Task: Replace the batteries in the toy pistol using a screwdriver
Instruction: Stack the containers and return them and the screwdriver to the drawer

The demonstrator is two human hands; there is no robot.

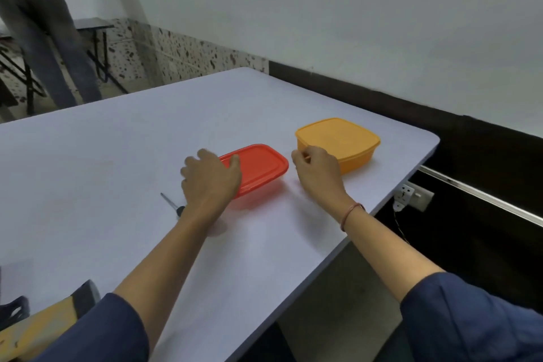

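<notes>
A red lidded box (258,166) lies in the middle of the white table (117,156). My left hand (210,178) rests on its near left corner, fingers curved over the lid's edge. A yellow lidded box (340,138) stands to the right. My right hand (318,172) is at its near left corner with the fingers curled; whether they pinch the lid's rim I cannot tell. A screwdriver (172,204) with a dark handle lies on the table just left of my left wrist, partly hidden by it. No toy pistol or batteries show.
The table's right edge runs close to my right forearm, with a wall socket (407,195) below it. A yellow and grey object (53,320) sits at the near left corner. A person (44,38) stands at the far left beside dark folding tables.
</notes>
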